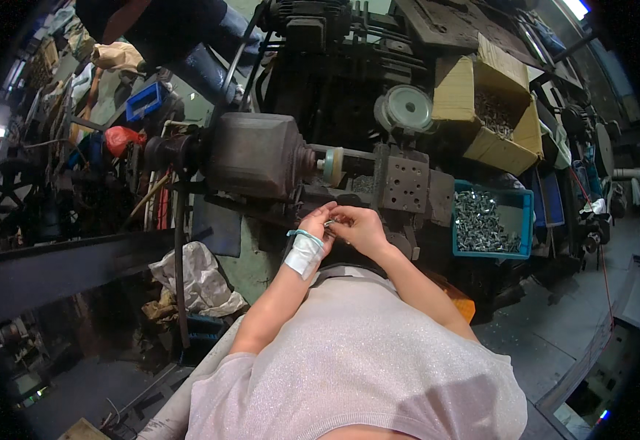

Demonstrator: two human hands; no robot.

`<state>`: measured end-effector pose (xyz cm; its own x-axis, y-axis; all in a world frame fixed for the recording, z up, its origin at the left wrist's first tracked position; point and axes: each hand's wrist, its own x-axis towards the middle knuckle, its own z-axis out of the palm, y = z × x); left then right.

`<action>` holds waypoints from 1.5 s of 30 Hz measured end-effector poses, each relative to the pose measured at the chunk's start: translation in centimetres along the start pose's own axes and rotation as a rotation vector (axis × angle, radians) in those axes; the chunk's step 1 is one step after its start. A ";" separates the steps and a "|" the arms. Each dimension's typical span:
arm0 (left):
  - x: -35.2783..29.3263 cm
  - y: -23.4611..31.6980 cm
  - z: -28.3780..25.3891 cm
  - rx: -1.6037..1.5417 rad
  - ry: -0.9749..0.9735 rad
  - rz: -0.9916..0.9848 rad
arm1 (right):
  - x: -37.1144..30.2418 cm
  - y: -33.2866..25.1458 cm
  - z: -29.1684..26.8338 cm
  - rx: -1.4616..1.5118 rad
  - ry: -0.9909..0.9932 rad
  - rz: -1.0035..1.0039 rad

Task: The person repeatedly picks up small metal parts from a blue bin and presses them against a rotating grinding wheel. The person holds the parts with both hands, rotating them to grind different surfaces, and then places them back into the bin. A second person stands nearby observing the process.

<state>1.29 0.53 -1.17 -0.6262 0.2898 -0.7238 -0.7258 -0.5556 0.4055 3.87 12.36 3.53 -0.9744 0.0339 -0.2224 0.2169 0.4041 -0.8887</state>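
In front of my waist my two hands meet, close to the near side of a dark lathe-like machine (258, 155). My right hand (361, 229) pinches a small shiny metal part (329, 223) between thumb and fingers. Turned palm inward, my left hand (314, 222) has its fingers curled against the right fingertips, which hide what lies in its palm. A white wrap and a pale teal band are around the left wrist. Just beyond my hands are the machine's round pale-rimmed piece (333, 166) and a drilled metal block (406, 182).
To the right, a teal plastic bin (529, 224) holds many small metal parts. Behind it an open cardboard box (453, 92) contains more. A round metal disc (408, 108) stands beside the box. A crumpled white sack (197, 275) lies at left. Another person's legs (206, 70) show at upper left.
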 end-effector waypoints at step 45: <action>4.9 -0.4 0.2 0.553 0.004 0.520 | 5.7 3.3 -0.1 0.281 0.277 0.238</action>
<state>-1.53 2.31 -4.73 -0.9265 0.0940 -0.3644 -0.3749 -0.1484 0.9151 -1.02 14.00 -0.58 -0.8665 0.3539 -0.3521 0.4071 0.0928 -0.9087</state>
